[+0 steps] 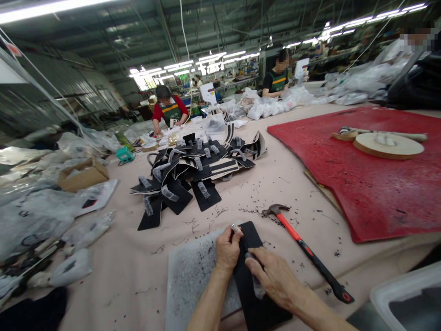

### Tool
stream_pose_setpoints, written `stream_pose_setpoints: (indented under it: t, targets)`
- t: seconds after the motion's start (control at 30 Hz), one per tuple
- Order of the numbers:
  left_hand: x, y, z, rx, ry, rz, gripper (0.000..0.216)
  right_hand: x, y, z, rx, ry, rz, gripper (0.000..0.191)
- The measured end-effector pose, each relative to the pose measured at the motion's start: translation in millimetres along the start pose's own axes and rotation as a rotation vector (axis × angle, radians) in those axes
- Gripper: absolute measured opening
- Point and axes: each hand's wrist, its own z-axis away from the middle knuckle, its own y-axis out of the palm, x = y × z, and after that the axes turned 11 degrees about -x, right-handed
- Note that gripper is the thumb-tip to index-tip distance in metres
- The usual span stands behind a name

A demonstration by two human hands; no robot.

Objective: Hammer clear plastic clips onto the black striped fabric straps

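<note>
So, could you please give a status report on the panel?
Left grip closed on pale rod, at black panel's edge. Right grip on wrapped handle. Hammer lying right, clear of panel.

- A pinkish table (138, 271) is stretched below the grip;
- left, a speckled board (193, 262) is set;
- right, a hammer (299, 238) is laid;
- beyond, black pieces (181, 203) are heaped!

Black panel (251, 310): flat, rounded-cornered, slanting partly across the pale board (191, 271).
Plastic-wrapped strip (257, 288): lies lengthwise along the panel.
Pale rod (235, 228): small, shiny-tipped, beside the panel's far end.
</note>
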Motion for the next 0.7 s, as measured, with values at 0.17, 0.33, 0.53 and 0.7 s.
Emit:
stream_pose_setpoints:
  t: [0.17, 0.33, 0.53, 0.7]
  targets:
    - [-2.7, 0.6, 3.6, 0.046, 0.096, -0.028, 0.021, -55.3, -38.7, -6.5, -0.293, 0.036, 0.286, 0.035]
    - [-3.2, 0.8, -1.8, 0.09, 0.059, 0.01, 0.022, -106.1, -61.0, -9.8, -0.191, 0.422, 0.288, 0.012]
    - [-1.7, 1.6, -3.0, 0.122, 0.083, 0.008, 0.02, -80.2, -69.3, -18.4, 0.0, 0.543, -0.105, 0.006]
    - [0.7, 3.0, -1.1, 0.144, 0.116, -0.011, 0.018, -31.7, -79.9, -11.8, -0.208, 0.311, -0.179, 0.037]
